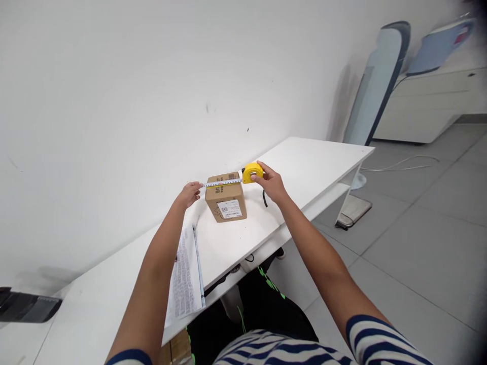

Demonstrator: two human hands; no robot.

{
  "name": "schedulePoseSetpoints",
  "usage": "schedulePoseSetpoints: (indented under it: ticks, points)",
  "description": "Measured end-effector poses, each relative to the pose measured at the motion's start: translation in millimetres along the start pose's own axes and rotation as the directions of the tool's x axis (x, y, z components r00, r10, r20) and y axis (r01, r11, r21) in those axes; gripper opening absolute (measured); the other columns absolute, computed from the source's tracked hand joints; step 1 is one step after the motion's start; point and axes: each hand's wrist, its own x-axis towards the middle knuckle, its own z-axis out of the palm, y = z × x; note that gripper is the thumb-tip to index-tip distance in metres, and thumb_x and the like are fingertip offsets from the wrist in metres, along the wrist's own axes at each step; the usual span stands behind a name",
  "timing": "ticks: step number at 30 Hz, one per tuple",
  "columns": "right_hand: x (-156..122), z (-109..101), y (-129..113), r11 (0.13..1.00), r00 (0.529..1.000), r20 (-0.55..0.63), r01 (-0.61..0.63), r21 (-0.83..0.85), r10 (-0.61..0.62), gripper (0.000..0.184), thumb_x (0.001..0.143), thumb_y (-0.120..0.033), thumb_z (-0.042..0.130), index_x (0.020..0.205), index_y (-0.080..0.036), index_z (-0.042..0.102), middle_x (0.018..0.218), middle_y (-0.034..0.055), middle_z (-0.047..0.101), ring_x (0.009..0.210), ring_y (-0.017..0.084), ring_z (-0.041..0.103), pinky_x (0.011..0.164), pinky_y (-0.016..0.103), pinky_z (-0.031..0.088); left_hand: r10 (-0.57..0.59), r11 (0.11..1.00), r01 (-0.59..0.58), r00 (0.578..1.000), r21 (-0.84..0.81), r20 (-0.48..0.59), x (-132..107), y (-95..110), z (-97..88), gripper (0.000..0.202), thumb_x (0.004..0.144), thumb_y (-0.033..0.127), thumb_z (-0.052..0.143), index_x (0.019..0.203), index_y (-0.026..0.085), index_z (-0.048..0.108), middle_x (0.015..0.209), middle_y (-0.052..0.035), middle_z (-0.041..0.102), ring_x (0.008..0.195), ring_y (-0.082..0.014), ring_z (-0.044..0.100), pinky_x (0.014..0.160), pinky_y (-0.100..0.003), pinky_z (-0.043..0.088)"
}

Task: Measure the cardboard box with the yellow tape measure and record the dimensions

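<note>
A small cardboard box (225, 198) with a white shipping label stands on the white table (304, 162). My right hand (271, 183) grips a yellow tape measure (251, 172) at the box's right top corner. Its blade (224, 182) stretches left along the box's top edge. My left hand (190, 192) pinches the blade's end at the box's left corner. A black wrist strap hangs from the tape measure beside my right hand.
A printed sheet on a clipboard (186, 274) lies on the table under my left forearm. A dark object (26, 306) lies at the far left. A white wall runs behind the table. A leaning panel (376, 81) and a white cabinet (429, 101) stand at the right, on grey floor tiles.
</note>
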Motion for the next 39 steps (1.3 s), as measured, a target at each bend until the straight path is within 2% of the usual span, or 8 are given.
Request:
schedulePoseSetpoints:
  ticks: [5, 11, 19, 23, 25, 31, 36, 39]
  points:
    - [-6, 13, -2, 0.997, 0.998, 0.050, 0.036, -0.067, -0.033, 0.089, 0.068, -0.048, 0.086, 0.148, -0.018, 0.061, 0.139, 0.0123, 0.070, 0.112, 0.026, 0.069, 0.105, 0.045, 0.057, -0.116, 0.973, 0.090, 0.986, 0.213, 0.116, 5, -17, 8.3, 0.047, 0.065, 0.049, 0.094, 0.096, 0.022, 0.071, 0.100, -0.0077, 0.077, 0.089, -0.0216, 0.069, 0.078, -0.034, 0.055]
    - [-10, 12, 4, 0.988, 0.995, 0.046, 0.098, -0.121, -0.093, 0.080, 0.075, -0.053, 0.082, 0.146, -0.024, 0.060, 0.143, 0.0115, 0.066, 0.110, 0.025, 0.069, 0.097, 0.043, 0.060, -0.130, 0.927, 0.087, 0.987, 0.364, 0.095, -2, -15, 10.3, 0.055, 0.068, 0.066, 0.088, 0.092, 0.021, 0.069, 0.108, -0.0106, 0.078, 0.096, -0.0238, 0.068, 0.081, -0.036, 0.054]
    - [-6, 16, 6, 0.971, 0.990, 0.018, 0.137, -0.196, -0.137, 0.080, 0.079, -0.062, 0.076, 0.146, -0.024, 0.052, 0.147, 0.0148, 0.059, 0.115, 0.026, 0.066, 0.100, 0.046, 0.058, 0.051, 0.827, -0.022, 0.998, 0.561, -0.036, -13, -7, 18.5, 0.043, 0.083, 0.056, 0.081, 0.076, 0.020, 0.059, 0.097, -0.0089, 0.077, 0.086, -0.0222, 0.069, 0.071, -0.034, 0.046]
    - [-36, 29, -10, 0.926, 0.964, -0.025, 0.247, -0.287, -0.265, 0.065, 0.084, -0.055, 0.075, 0.139, -0.027, 0.055, 0.138, 0.0109, 0.062, 0.109, 0.024, 0.065, 0.096, 0.046, 0.060, 0.070, 0.846, -0.024, 0.995, 0.532, -0.066, -15, 16, 19.3, 0.039, 0.087, 0.051, 0.077, 0.075, 0.018, 0.062, 0.091, -0.0105, 0.077, 0.088, -0.0230, 0.071, 0.074, -0.035, 0.048]
    - [-68, 46, -17, 0.865, 0.907, -0.112, 0.342, -0.367, -0.406, 0.056, 0.087, -0.049, 0.074, 0.134, -0.029, 0.054, 0.134, 0.0096, 0.060, 0.108, 0.023, 0.064, 0.090, 0.043, 0.061, 0.127, 0.870, -0.098, 0.992, 0.483, -0.027, -14, 35, 23.8, 0.036, 0.090, 0.051, 0.074, 0.078, 0.018, 0.064, 0.091, -0.0099, 0.077, 0.092, -0.0226, 0.071, 0.079, -0.036, 0.051]
    - [-155, 117, -11, 0.590, 0.566, -0.236, 0.596, -0.544, -0.790, 0.046, 0.086, -0.029, 0.075, 0.120, -0.030, 0.044, 0.115, 0.0065, 0.047, 0.105, 0.023, 0.060, 0.082, 0.041, 0.063, 0.266, 0.802, -0.386, 0.914, 0.457, 0.305, 6, 71, 69.9, 0.034, 0.097, 0.051, 0.064, 0.084, 0.019, 0.063, 0.098, -0.0087, 0.074, 0.098, -0.0220, 0.068, 0.088, -0.037, 0.053]
    - [-161, 142, -1, 0.727, 0.713, -0.244, 0.516, -0.452, -0.658, 0.044, 0.088, -0.017, 0.067, 0.123, -0.029, 0.043, 0.124, 0.0092, 0.049, 0.117, 0.024, 0.059, 0.095, 0.047, 0.061, 0.410, 0.502, -0.369, 0.898, 0.782, 0.161, 19, 44, 83.8, 0.034, 0.105, 0.046, 0.050, 0.081, 0.022, 0.056, 0.100, -0.0100, 0.072, 0.105, -0.0275, 0.065, 0.097, -0.040, 0.047]
    - [-152, 141, 2, 0.793, 0.798, -0.227, 0.433, -0.428, -0.559, 0.043, 0.088, -0.017, 0.066, 0.123, -0.028, 0.044, 0.124, 0.0095, 0.052, 0.119, 0.025, 0.059, 0.097, 0.049, 0.059, 0.351, 0.505, -0.306, 0.927, 0.807, 0.132, 19, 20, 72.5, 0.033, 0.102, 0.045, 0.055, 0.077, 0.023, 0.054, 0.090, -0.0090, 0.070, 0.094, -0.0282, 0.065, 0.090, -0.040, 0.047]
